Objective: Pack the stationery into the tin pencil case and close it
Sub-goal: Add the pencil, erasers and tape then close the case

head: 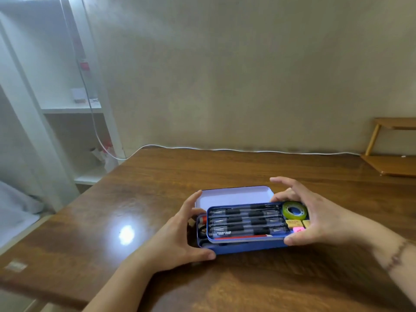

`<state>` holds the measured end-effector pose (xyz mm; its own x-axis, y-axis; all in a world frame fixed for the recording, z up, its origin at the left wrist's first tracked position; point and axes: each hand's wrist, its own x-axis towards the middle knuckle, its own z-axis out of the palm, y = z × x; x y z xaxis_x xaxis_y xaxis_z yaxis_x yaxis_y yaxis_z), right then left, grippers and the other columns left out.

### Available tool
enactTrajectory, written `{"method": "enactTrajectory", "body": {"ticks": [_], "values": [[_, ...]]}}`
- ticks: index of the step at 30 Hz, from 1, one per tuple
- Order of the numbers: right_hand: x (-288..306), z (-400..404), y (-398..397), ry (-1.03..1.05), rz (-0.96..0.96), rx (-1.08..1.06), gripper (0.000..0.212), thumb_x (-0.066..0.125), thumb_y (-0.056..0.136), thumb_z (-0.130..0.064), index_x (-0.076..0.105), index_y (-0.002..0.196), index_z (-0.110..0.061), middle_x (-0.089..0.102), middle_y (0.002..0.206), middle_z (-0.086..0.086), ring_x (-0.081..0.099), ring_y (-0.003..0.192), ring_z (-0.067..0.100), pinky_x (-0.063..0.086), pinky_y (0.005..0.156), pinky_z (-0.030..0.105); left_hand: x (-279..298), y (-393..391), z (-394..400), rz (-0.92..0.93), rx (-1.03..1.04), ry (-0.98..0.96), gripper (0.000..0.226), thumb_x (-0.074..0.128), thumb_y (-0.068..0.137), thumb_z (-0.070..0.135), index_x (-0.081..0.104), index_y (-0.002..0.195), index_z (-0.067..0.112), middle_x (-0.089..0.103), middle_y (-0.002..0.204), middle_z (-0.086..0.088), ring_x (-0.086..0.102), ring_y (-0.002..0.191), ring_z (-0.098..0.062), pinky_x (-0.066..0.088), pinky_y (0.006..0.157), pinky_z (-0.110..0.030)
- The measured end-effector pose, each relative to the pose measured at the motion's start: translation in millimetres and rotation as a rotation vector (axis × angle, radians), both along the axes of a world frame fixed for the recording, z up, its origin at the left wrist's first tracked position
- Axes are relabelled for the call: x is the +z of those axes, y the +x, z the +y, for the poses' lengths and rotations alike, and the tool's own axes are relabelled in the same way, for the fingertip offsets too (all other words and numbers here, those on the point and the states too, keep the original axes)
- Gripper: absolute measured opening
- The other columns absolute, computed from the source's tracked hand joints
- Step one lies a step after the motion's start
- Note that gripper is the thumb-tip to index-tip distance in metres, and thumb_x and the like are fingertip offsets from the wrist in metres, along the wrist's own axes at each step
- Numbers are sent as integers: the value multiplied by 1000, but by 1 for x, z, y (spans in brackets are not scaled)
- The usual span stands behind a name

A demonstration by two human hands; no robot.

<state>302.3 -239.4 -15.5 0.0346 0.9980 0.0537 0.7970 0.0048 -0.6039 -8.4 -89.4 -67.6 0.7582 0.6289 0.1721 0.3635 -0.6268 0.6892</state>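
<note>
A blue tin pencil case (pixel 243 248) sits on the brown wooden table, its lid (pixel 234 195) tipped open toward the wall. An inner blue tray (pixel 245 238) rests in the case, holding several black-grip pens (pixel 245 220) and a red pencil. At the case's right end lie a green tape roll (pixel 294 210) and small yellow and pink erasers (pixel 296 226). My left hand (pixel 180 233) grips the case's left end, thumb on the front corner. My right hand (pixel 315 219) holds the right end of the tray, fingers curled over the tape side.
A white cable (pixel 225 149) runs along the table's far edge by the wall. A small wooden stand (pixel 391 163) stands at the back right. White shelves (pixel 74 109) stand off the table's left. A lamp glare shows on the tabletop left of the case.
</note>
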Motion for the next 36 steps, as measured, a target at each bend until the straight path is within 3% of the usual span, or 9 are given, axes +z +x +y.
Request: {"method": "enactTrajectory", "body": {"ticks": [4,7,11,16,26,29,31,34,36], "values": [[-4,13,-8,-9,13,19,112,89,52,-52,15,134,-69,49,126,-31,51,115,-10,47,94,20,-1,0,1,-42,-33,16,116,85,55,64,8,141,64,42,132,34,52,117,3,40,98,-12],[-8,19,-15,-18,7,35,110,88,53,-53,15,134,-69,49,124,-37,47,122,-2,44,104,34,-2,0,0,-74,-55,5,104,83,62,61,17,142,60,42,129,35,47,122,-1,39,97,-10],[-13,19,-18,-13,-5,38,107,87,54,-55,17,134,-68,49,128,-33,44,125,2,41,107,39,-1,0,2,-111,-45,-9,97,84,66,53,24,143,55,48,131,24,50,120,-2,41,95,-11],[-14,17,-14,-31,-16,25,106,85,55,-59,15,133,-70,46,129,-34,42,126,3,43,106,40,1,3,1,-111,-30,7,96,85,65,49,29,143,49,52,131,22,51,119,-3,43,98,-18],[-24,17,-7,-78,-69,49,95,74,69,-60,8,136,-70,39,138,-41,31,132,7,29,109,36,1,2,-3,-94,-16,71,88,88,70,35,37,141,40,55,131,17,51,118,-2,43,102,-30],[-32,13,-5,-89,-94,88,90,65,77,-63,-1,137,-70,25,144,-46,9,146,13,8,121,43,1,3,-3,-99,-14,71,86,87,70,36,38,140,39,56,130,18,51,117,0,42,101,-27],[-35,12,-6,-95,-92,95,89,60,79,-66,-8,137,-69,17,149,-44,-9,148,15,-6,120,45,1,3,-3,-95,-9,76,85,87,70,36,38,139,41,56,130,19,51,117,0,42,101,-24],[-37,10,-6,-89,-88,99,96,56,72,-77,-12,138,-67,12,152,-40,-10,149,15,-2,120,51,0,2,-4,-68,-19,47,83,85,71,40,40,140,39,55,131,19,53,117,-2,42,101,-23],[-35,7,-5,-52,-4,85,100,56,66,-83,-9,140,-66,9,153,-40,-2,148,8,5,120,44,0,-1,-3,-88,-10,-39,75,76,72,52,43,138,41,56,125,17,56,112,-4,43,97,-20]]}}
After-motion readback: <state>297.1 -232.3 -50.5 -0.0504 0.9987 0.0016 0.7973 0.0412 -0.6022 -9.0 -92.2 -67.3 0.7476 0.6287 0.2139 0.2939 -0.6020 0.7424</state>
